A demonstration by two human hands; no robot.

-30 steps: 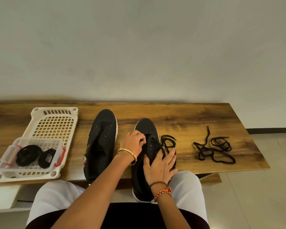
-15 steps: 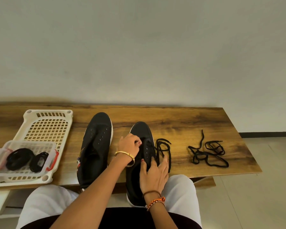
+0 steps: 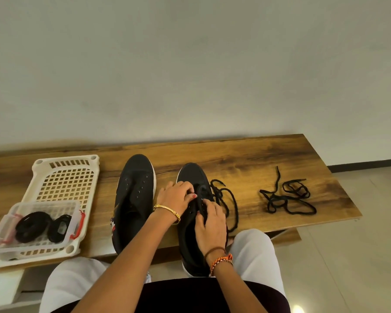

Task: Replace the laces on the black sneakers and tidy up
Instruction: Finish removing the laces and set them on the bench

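Both hands work at the lower centre of the frame: left hand [image 3: 176, 196] and right hand [image 3: 209, 221] pinch the lace [image 3: 229, 201] on the right sneaker [image 3: 193, 175]; better to ease each crossing out gently, eyelet by eyelet

We see matt black cloth sneakers [image 3: 134, 195] on a smooth wood-grain surface [image 3: 246, 159], a cream plastic lattice basket [image 3: 66, 177], and glossy floor tiles [image 3: 359, 256] at lower right.

No legible text or labels.
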